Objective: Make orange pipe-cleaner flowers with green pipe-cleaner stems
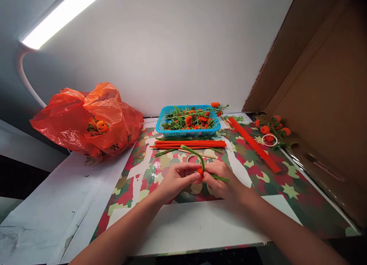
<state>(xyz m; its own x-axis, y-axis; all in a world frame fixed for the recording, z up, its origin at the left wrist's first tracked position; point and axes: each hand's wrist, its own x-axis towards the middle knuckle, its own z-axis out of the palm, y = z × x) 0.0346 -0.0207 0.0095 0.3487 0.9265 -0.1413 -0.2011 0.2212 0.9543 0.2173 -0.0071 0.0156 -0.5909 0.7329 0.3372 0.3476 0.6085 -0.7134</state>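
Observation:
Between both hands, above the near middle of the table, is a small orange pipe-cleaner flower (200,172). My left hand (181,178) pinches it from the left with thumb and index finger. From the right, my right hand (220,178) is closed on the same flower. A green pipe cleaner (197,154) curves up from it and bends to the left, and another green end sticks out to the right past my right fingers. Just beyond the hands lies a bundle of orange pipe cleaners (189,144), with green ones beside it.
A blue basket (187,134) of orange and green flower pieces stands at the back. On the left is an orange plastic bag (86,123) with more flowers. To the right lie another orange bundle (255,144), finished-looking flowers (265,130) and a tape roll (269,140).

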